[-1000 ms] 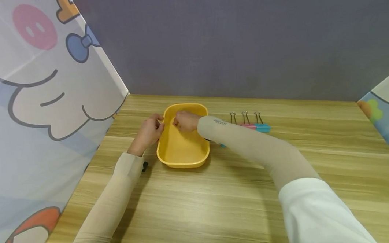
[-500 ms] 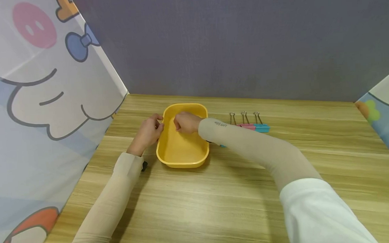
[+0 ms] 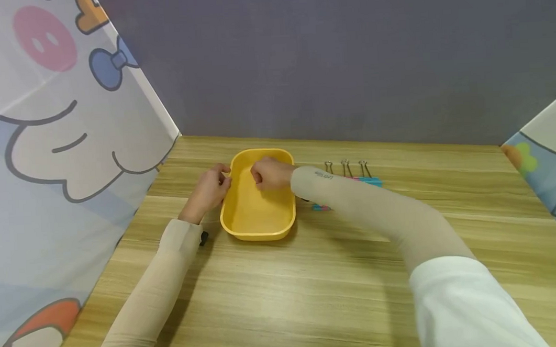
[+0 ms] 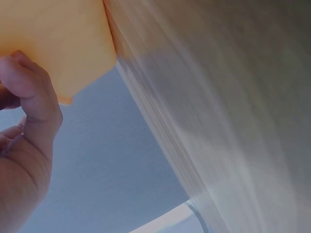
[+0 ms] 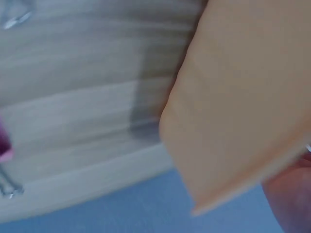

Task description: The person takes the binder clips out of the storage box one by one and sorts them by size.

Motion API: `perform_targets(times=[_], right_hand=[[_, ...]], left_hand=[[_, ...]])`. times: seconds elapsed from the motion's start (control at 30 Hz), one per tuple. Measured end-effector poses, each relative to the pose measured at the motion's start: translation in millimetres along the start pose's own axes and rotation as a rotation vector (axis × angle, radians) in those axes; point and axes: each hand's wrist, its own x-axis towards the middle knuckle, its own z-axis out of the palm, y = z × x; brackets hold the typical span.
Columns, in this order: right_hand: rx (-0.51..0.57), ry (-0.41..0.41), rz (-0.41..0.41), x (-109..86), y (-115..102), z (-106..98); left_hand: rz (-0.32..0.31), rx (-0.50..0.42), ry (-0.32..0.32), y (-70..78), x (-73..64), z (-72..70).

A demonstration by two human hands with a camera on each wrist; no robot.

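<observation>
A yellow plastic tray (image 3: pixel 260 236) with rounded corners stands on the wooden table. My left hand (image 3: pixel 208 190) is at its left rim, thumb and fingers loosely bent with their tips right at the edge; the left wrist view shows the thumb against the outer wall. My right hand (image 3: pixel 275 174) is inside the tray toward the back, knuckles up and fingers curled. In the right wrist view a silver glint, like a binder clip's wire handle (image 5: pixel 309 147), shows beside the fingers (image 5: pixel 294 187); the rest of it is hidden.
Right of the tray, large pink and blue binder clips (image 3: pixel 369 181) stand in a row with wire handles up. Smaller blue and pink clips (image 3: pixel 320 207) lie nearer, partly behind the right sleeve (image 3: pixel 364 205). A grey panel (image 3: pixel 328 61) rises behind the table.
My right hand has moved slightly right inside the tray, its fingers curling tighter. The right forearm shifted right, uncovering more of the small clips. My left hand stays at the rim.
</observation>
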Motion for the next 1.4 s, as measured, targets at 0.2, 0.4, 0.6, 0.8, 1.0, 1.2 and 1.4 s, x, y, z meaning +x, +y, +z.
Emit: perform_targets(times=[0.2, 0.4, 0.6, 0.8, 1.0, 1.2, 1.4], right_hand=[[0.004, 0.080, -0.077, -22.3, 3.0, -15.1], [0.042, 0.170, -0.174, -51.1, 9.9, -28.5], [0.042, 0.251, -0.231, -84.1, 17.9, -37.7], [0.003, 0.302, -0.210, -120.4, 28.7, -44.1], [-0.023, 0.348, -0.203, -144.6, 42.2, -43.6], [-0.054, 0.369, -0.180, -165.9, 52.8, -40.4], [-0.089, 0.367, -0.169, -197.9, 66.4, -29.7]], left_hand=[[-0.018, 0.001, -0.017, -0.6, -0.5, 0.1], [-0.009, 0.010, -0.010, -1.6, -1.7, -0.6], [-0.005, 0.025, -0.013, -2.6, -2.7, -0.9], [0.004, 0.011, -0.021, -0.3, -2.3, -2.3], [-0.009, 0.000, -0.031, -0.6, -1.2, -4.4], [-0.001, 0.011, -0.030, -1.8, -0.3, -2.9], [0.007, 0.022, -0.027, -2.6, -1.0, -1.7]])
